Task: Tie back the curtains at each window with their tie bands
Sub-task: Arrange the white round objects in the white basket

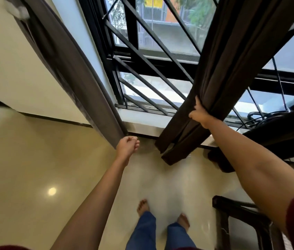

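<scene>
Right hand (199, 115) gripping curtain (214, 78), left hand (127, 146) fisted, glossy floor (34, 159), barred window (160, 64)

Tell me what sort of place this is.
Probably a room in a home: a barred window, a dark curtain gripped by the right hand, and a glossy floor.

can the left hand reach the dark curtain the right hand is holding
Probably yes. Nothing stands between the left hand and the dark curtain, only open floor; the curtain's lower end hangs close by, below where the right hand grips it.
</scene>
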{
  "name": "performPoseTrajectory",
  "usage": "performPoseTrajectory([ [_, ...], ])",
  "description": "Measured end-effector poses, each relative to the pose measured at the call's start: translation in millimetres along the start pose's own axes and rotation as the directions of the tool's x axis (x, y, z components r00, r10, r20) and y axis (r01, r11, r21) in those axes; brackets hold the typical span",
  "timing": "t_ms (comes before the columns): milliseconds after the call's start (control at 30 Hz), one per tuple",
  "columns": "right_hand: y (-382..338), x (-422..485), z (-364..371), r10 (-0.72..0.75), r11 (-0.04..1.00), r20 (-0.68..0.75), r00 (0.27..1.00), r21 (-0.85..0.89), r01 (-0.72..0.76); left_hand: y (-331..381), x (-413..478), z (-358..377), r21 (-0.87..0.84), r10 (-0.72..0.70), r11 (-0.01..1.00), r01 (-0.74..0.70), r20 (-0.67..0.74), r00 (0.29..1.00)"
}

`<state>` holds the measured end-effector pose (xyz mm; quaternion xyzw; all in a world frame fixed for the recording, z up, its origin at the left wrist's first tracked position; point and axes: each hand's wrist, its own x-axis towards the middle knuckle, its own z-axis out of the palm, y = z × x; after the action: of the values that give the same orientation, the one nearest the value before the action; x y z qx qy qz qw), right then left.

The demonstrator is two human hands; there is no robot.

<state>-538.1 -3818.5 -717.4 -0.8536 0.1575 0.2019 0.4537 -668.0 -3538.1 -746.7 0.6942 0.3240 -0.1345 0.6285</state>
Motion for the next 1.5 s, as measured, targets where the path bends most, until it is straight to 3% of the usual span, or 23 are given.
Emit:
performPoseTrajectory([
  [267, 4.4, 18.7, -15.8, 0.067, 0.997, -0.096, 0.993, 0.038, -0.064, 28.8, 35.0, -12.5, 0.054, 0.017, 0.998, -0.018, 0.011, 1.000],
  [567, -18.3, 26.4, 2.3, 0.093, 0.995, -0.086, 0.992, 0.043, -0.089, 58.6, 59.4, -5.5, 0.046, 0.027, 0.999, -0.030, 0.050, 0.998],
  [867, -66.5, -1.4, 83.5, -0.012, 0.999, 0.159, 0.987, -0.043, 0.019, 126.3, 73.4, -5.8, -0.089, 0.035, 0.996, -0.028, 0.079, 0.996],
  [1133, -97.3, -11.1, 127.6, -0.025, 0.995, 0.157, 0.987, -0.094, 0.041, 184.5, 106.4, -71.6, -0.090, 0.056, 0.994, -0.055, 0.008, 0.998],
  [1500, -115.3, -39.5, 180.7, 0.049, 0.998, 0.024, 0.999, 0.029, -0.050, 179.0, 140.0, -180.0, 0.153, 0.114, 0.981, -0.119, 0.040, 0.993],
])
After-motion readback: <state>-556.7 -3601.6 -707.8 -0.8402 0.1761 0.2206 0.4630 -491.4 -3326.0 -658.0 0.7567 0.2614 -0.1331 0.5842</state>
